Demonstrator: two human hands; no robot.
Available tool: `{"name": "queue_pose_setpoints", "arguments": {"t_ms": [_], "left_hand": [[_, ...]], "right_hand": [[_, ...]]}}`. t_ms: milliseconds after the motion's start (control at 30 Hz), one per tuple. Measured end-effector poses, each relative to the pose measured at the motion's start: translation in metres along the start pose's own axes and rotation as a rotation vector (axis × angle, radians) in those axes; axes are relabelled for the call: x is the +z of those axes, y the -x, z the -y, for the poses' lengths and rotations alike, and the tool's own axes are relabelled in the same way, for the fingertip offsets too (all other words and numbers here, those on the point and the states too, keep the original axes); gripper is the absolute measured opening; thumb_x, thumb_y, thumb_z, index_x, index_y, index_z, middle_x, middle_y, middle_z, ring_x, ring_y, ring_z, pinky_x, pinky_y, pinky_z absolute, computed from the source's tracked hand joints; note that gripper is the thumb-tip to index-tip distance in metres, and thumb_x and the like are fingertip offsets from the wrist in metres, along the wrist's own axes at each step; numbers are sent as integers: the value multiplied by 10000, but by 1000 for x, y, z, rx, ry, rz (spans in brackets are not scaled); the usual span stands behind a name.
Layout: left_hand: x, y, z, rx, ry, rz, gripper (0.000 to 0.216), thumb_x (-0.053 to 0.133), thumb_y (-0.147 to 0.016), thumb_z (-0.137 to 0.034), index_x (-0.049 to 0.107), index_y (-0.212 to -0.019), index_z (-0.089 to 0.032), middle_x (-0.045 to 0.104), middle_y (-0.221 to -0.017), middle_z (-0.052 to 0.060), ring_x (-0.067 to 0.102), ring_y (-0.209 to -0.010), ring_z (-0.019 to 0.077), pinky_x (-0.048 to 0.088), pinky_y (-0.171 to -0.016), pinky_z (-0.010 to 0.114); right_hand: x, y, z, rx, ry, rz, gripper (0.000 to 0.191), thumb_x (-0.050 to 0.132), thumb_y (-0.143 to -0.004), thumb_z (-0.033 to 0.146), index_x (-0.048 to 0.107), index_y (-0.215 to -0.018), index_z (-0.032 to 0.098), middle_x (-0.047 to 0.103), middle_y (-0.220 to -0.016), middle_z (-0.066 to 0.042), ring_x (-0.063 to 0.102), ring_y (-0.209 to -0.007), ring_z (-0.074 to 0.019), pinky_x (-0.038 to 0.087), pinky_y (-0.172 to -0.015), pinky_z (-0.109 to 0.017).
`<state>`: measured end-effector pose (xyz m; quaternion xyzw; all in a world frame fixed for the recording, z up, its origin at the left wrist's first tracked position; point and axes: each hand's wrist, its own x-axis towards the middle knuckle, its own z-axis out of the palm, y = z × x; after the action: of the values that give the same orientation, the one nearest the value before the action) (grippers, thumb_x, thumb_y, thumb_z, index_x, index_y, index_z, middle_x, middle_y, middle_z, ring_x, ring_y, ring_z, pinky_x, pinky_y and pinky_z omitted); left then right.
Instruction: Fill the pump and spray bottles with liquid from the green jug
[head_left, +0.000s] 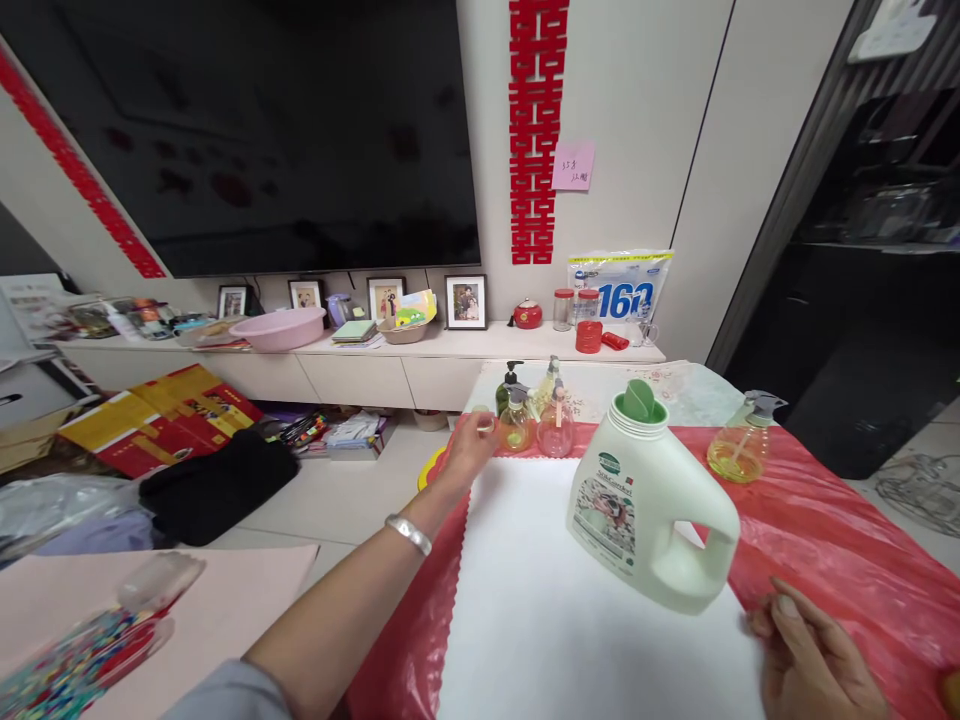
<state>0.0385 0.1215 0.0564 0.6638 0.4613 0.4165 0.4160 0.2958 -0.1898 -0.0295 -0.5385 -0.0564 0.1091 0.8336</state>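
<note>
My left hand [466,448] reaches out to the far left edge of the table, fingers pinched on a small clear cap-like thing [484,420] beside a small spray bottle with yellow liquid [516,420]. A round clear bottle [556,425] and a dark pump bottle [508,388] stand just behind. A big white detergent jug with a green cap [646,500] stands on the white sheet [562,620]. My right hand [814,655] rests at the near right on the sheet's edge, fingers loosely curled, holding nothing I can see.
A red plastic cover [840,540] lies over the table. Another spray bottle with yellow liquid [742,440] stands at the right. A low white cabinet [360,365] with photo frames, a pink basin [279,328] and jars runs along the wall. Boxes and a black bag [217,490] litter the floor.
</note>
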Motion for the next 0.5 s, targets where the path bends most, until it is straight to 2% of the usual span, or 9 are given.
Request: {"name": "queue_pose_setpoints", "arguments": {"t_ms": [67, 167, 233, 367, 500], "left_hand": [[5, -21, -14, 89, -120, -17, 428, 656, -769, -86, 664, -1181, -199, 628, -1265, 118, 660, -1058, 261, 533, -932, 415], [12, -46, -36, 247, -261, 25, 585, 587, -725, 23, 654, -1246, -236, 577, -1387, 93, 553, -1282, 269, 427, -1115, 421], [16, -58, -46, 325, -342, 79, 623, 560, -708, 57, 667, -1235, -259, 589, -1399, 70, 515, -1328, 263, 383, -1155, 417], [21, -69, -51, 384, -493, 186, 458, 607, -723, 22, 736, -1046, -277, 703, -1178, 54, 575, -1195, 276, 408, -1079, 415], [17, -68, -49, 391, -601, 228, 224, 659, -766, -69, 740, -850, -260, 713, -933, 50, 602, -1060, 279, 422, -982, 387]], "right_hand": [[0, 0, 0, 48, -10, -26, 667, 961, -443, 415, 691, -975, 117, 643, -814, -21, 598, -685, -93, 533, -571, -158], [1, -1, 1, 92, -19, -34, 697, 969, -385, 416, 682, -946, 116, 641, -786, -14, 598, -662, -86, 537, -569, -143], [2, -2, 0, 102, -17, -33, 698, 967, -383, 427, 679, -936, 114, 641, -781, -13, 597, -659, -80, 535, -574, -128], [0, -4, -3, 116, 3, -38, 704, 961, -400, 438, 690, -961, 112, 650, -808, -20, 594, -663, -78, 523, -558, -118], [-3, -5, -7, 81, 40, -26, 695, 949, -446, 450, 694, -1002, 118, 656, -817, -24, 590, -670, -86, 513, -539, -135]]}}
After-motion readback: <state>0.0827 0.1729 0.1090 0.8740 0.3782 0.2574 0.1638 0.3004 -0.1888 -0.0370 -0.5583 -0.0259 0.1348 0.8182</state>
